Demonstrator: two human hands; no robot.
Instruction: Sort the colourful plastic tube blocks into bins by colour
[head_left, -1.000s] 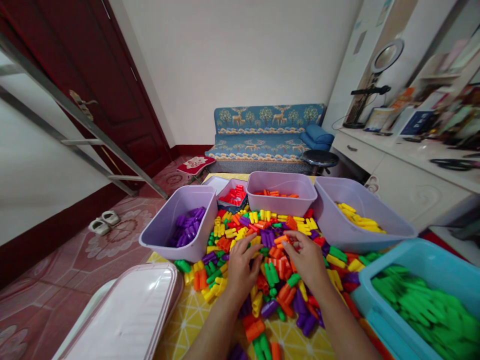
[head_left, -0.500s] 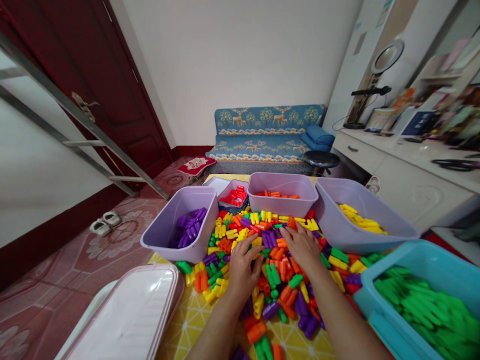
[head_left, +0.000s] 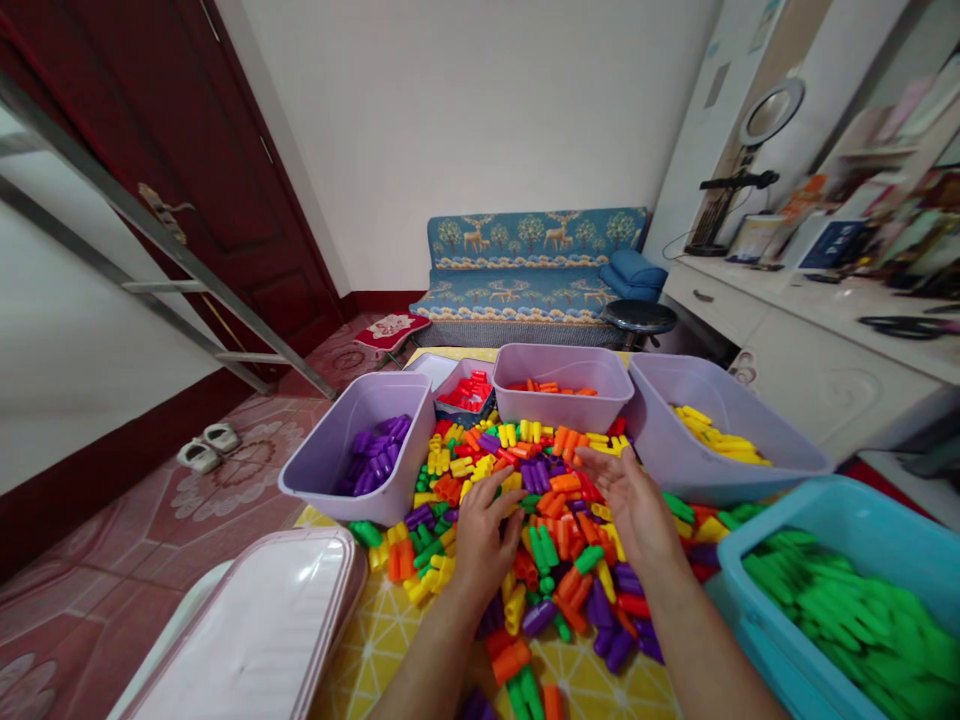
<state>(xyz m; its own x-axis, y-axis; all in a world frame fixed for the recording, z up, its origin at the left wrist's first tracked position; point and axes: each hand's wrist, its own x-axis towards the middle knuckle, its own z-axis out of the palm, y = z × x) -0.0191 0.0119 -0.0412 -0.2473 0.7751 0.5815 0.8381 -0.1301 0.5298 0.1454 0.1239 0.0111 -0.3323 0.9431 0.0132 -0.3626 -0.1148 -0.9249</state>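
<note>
Your left hand [head_left: 484, 530] curves its fingers onto the heap of glossy ribbed plastic pegs [head_left: 480, 470], grip unclear; your right hand [head_left: 626, 505] splays open, holding nothing. Far lilac plastic tubs [head_left: 562, 410] hold purple, orange and yellow pegs; the near-right blue tub [head_left: 817, 500] holds green.

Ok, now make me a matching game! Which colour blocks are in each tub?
Tubs:
1. Lilac tub nearest the door
2. Lilac tub at the back middle
3. Lilac tub on the far right
4. Blue tub at the front right

Block colours:
A. Green
B. Yellow
C. Purple
D. Orange

Right pairs: 1-C, 2-D, 3-B, 4-A
</note>
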